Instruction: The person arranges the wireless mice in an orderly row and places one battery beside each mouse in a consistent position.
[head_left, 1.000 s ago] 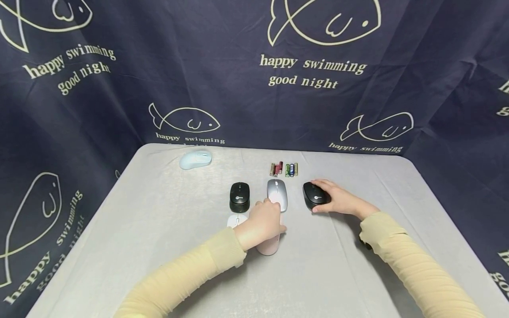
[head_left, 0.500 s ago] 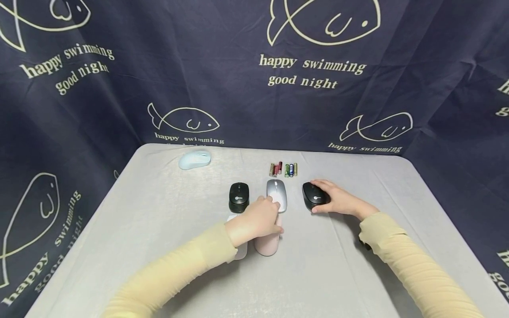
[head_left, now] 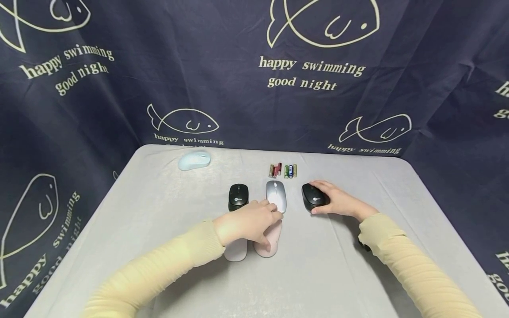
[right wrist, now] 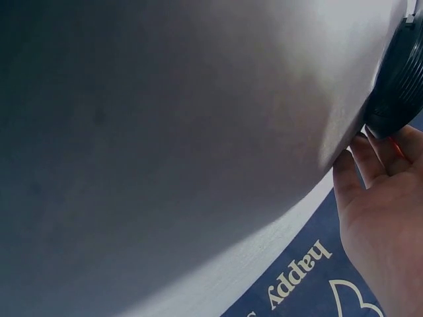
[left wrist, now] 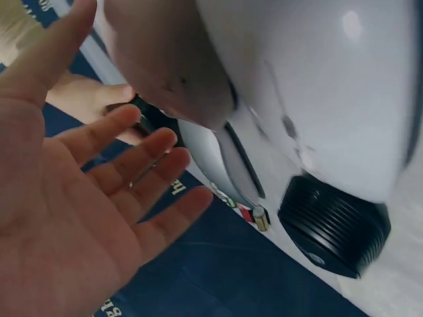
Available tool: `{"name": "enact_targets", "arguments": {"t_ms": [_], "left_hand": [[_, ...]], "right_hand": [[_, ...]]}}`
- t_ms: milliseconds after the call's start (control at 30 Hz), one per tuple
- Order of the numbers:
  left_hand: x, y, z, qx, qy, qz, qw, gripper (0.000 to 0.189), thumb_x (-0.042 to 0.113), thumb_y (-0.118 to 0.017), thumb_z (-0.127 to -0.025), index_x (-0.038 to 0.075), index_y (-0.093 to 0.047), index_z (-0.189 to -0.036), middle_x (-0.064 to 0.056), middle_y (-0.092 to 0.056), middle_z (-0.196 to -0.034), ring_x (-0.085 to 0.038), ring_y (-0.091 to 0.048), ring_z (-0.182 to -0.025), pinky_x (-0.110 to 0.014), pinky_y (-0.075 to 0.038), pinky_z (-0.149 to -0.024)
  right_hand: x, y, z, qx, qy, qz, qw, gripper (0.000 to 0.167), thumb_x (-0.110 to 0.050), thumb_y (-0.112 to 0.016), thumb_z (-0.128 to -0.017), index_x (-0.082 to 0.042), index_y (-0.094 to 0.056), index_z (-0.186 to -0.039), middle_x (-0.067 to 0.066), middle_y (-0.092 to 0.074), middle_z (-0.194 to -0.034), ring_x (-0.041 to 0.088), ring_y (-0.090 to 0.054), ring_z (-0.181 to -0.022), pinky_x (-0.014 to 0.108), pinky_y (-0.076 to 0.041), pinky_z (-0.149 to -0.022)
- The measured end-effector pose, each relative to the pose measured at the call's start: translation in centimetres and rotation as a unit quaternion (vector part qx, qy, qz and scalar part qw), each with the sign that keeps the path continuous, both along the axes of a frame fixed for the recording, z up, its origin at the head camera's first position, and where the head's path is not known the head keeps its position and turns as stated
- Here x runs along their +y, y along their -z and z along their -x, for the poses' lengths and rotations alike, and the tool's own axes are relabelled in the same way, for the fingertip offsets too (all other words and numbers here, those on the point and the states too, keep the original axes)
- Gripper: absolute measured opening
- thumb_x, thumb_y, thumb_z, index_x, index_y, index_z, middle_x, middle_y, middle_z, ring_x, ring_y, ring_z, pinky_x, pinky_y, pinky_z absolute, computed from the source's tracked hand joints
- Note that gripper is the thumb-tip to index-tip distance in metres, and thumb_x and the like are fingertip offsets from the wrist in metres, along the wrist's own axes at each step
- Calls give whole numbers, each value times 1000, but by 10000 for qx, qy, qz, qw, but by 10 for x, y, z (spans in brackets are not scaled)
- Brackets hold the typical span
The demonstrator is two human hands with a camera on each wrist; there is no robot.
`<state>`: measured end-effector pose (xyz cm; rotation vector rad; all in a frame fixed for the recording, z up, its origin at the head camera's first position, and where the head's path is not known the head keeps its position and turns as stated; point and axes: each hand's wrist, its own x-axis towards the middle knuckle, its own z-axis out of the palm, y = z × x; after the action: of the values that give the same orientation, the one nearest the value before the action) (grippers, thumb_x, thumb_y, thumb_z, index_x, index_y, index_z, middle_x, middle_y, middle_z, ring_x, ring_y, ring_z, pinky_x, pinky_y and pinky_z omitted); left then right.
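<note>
My left hand (head_left: 250, 221) hovers palm-down with loosely spread fingers across a pink mouse (head_left: 274, 232) and a white mouse (head_left: 236, 251), hiding their far ends. Its fingertips overlap the near end of a silver mouse (head_left: 276, 194). In the left wrist view the palm (left wrist: 73, 211) and extended fingers hold nothing, beside the pink mouse (left wrist: 158, 53). On the right, my right hand (head_left: 342, 201) grips a black mouse (head_left: 313, 194), thumb on the near side and fingers along the far side. The right wrist view shows fingertips against its ribbed side (right wrist: 400, 79).
Another black mouse (head_left: 238, 193) stands beyond the white one. Several small batteries (head_left: 290, 171) lie in two groups behind the silver mouse. A light blue mouse (head_left: 194, 160) sits at the back left of the cloth-covered table (head_left: 159, 212). Dark printed curtain (head_left: 246, 119) surrounds the table.
My left hand has shifted left and its fingers have spread, uncovering more of the pink mouse and covering the white mouse's far end. The right hand stays on the black mouse.
</note>
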<state>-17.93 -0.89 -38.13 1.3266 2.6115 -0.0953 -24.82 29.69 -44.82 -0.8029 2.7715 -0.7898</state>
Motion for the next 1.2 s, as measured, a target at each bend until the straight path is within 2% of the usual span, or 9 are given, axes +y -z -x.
{"name": "enact_targets", "arguments": {"t_ms": [133,367,700,1200], "left_hand": [[-3,3,0,66,173,85,9998,85,58,-79,-61,21,-50,-133,4,-53,-122,-14,-47,-109,-31,-44,-86],[-6,8,0,61,345,170,9992,93,61,-80,-56,23,-48,-135,3,-50,-128,-14,-46,-115,-32,-43,-88],[-2,14,1,57,360,148,9992,100,60,-82,-53,25,-45,-138,3,-48,-132,-14,-45,-116,-33,-43,-89],[1,16,-2,151,442,242,9986,98,58,-83,-55,21,-44,-138,2,-49,-128,-14,-47,-113,-31,-44,-89]], "right_hand": [[0,0,0,22,-29,23,10000,91,-40,-80,-71,0,-38,-140,24,-36,-144,43,-31,-133,59,-26,-107],[0,1,-1,126,-57,70,9999,90,-40,-81,-70,1,-39,-139,25,-37,-143,43,-33,-132,59,-27,-106],[0,2,-2,242,-90,133,9996,90,-40,-81,-70,2,-40,-138,25,-39,-141,44,-35,-130,60,-29,-104],[-1,-1,-3,-18,8,69,10000,91,-40,-80,-71,1,-38,-140,24,-36,-143,43,-32,-132,59,-27,-106]]}}
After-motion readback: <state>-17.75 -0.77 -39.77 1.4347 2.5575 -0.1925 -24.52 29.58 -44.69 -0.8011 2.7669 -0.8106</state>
